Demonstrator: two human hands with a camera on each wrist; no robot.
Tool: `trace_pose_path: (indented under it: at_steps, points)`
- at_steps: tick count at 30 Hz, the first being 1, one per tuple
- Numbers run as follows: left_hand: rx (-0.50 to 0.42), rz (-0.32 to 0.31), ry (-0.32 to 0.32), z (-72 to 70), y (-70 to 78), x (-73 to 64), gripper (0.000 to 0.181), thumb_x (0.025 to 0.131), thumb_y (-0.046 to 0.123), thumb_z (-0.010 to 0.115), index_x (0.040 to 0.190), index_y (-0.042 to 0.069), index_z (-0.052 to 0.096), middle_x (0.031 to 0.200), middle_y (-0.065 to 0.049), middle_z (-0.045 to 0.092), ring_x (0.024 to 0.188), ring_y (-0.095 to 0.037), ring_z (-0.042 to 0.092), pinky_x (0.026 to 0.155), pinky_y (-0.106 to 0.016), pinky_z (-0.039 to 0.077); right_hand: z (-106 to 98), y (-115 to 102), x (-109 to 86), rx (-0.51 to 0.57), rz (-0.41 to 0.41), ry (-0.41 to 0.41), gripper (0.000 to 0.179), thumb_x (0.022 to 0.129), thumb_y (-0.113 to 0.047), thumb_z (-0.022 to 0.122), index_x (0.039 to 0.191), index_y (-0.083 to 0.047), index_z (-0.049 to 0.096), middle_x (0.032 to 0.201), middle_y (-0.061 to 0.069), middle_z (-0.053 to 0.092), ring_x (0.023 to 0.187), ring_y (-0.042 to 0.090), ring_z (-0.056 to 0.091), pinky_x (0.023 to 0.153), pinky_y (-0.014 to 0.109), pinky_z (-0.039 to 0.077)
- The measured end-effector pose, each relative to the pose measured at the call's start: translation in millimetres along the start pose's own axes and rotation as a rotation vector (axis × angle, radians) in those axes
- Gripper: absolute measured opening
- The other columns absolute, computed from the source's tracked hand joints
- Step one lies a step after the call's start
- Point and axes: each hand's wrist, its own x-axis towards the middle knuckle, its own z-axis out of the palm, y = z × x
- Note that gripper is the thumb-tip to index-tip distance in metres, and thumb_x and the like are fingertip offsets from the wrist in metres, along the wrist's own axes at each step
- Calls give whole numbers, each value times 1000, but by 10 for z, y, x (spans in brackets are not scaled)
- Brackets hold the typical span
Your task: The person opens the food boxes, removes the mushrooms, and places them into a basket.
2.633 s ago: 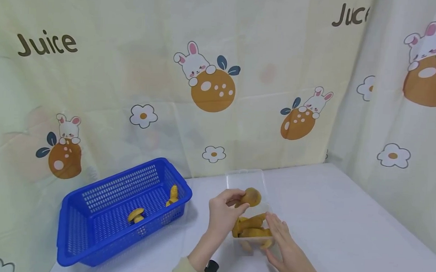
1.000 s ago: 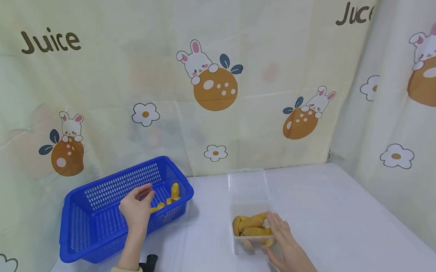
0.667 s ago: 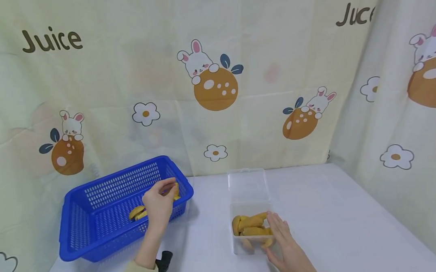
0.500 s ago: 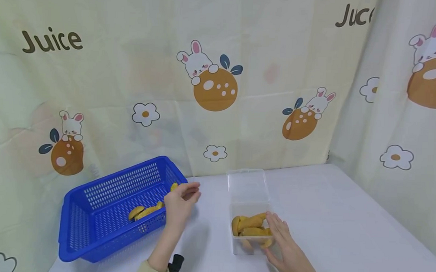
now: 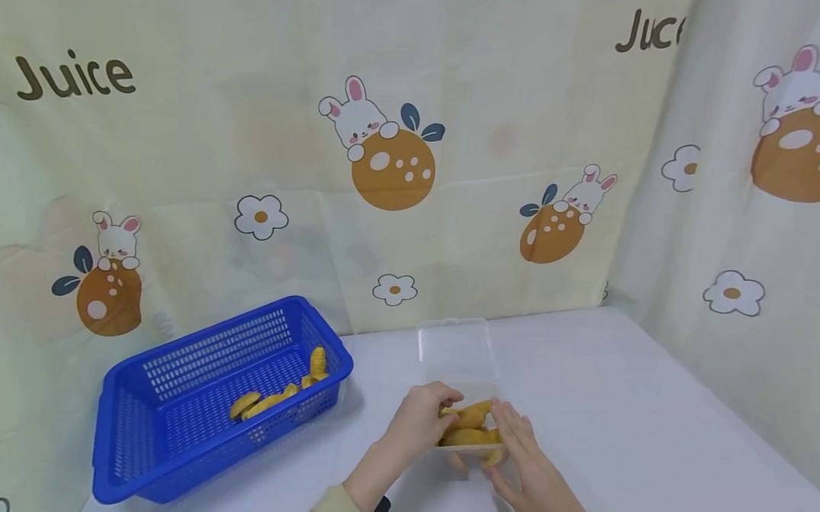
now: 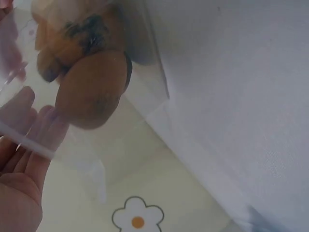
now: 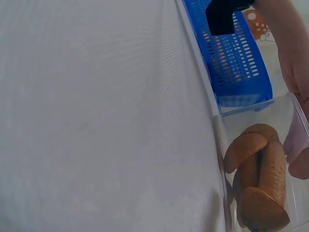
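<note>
I see the left hand (image 5: 415, 420) at the clear, open plastic box (image 5: 477, 447), fingertips by the yellow-brown, round-capped mushrooms (image 5: 469, 437) inside; whether they pinch one I cannot tell. The right hand (image 5: 531, 467) rests its straight fingers, close together, against the box's right side.

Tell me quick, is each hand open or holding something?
Left hand: at the mushrooms; can't tell if gripping one.
Right hand: open, against the clear box.
</note>
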Motion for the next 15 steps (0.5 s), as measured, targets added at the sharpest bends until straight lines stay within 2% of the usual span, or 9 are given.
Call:
trace_pose_path:
  at_steps: [4, 6, 10, 15]
  points:
    - [114, -20, -89, 117, 6, 54, 23, 77, 7, 74, 99, 4, 70, 91, -3, 67, 80, -10, 61, 67, -13, 48, 9, -23, 0, -5, 17, -11, 90, 66, -2, 76, 140, 9, 26, 148, 17, 23, 134, 31, 22, 110, 25, 5]
    - [140, -34, -107, 155, 17, 75, 22, 77, 9, 75, 98, 4, 70, 89, -2, 67, 77, -8, 60, 65, -13, 48, 10, -25, 0, -7, 13, -13, 90, 66, -2, 76, 140, 9, 26, 148, 16, 23, 135, 29, 21, 110, 25, 5]
    - [130, -64, -127, 202, 38, 111, 22, 78, 10, 74, 99, 5, 70, 89, 0, 68, 75, -5, 59, 64, -13, 48, 5, -25, 0, 1, -6, -10, 88, 68, -3, 75, 140, 10, 25, 148, 17, 23, 135, 30, 20, 110, 26, 5]
    - [64, -89, -139, 202, 32, 137, 21, 76, 7, 75, 97, 4, 71, 90, -1, 68, 79, -7, 61, 67, -13, 48, 1, -31, -9, 2, -5, 1, 87, 69, -3, 74, 140, 10, 25, 147, 19, 24, 134, 32, 22, 110, 26, 5]
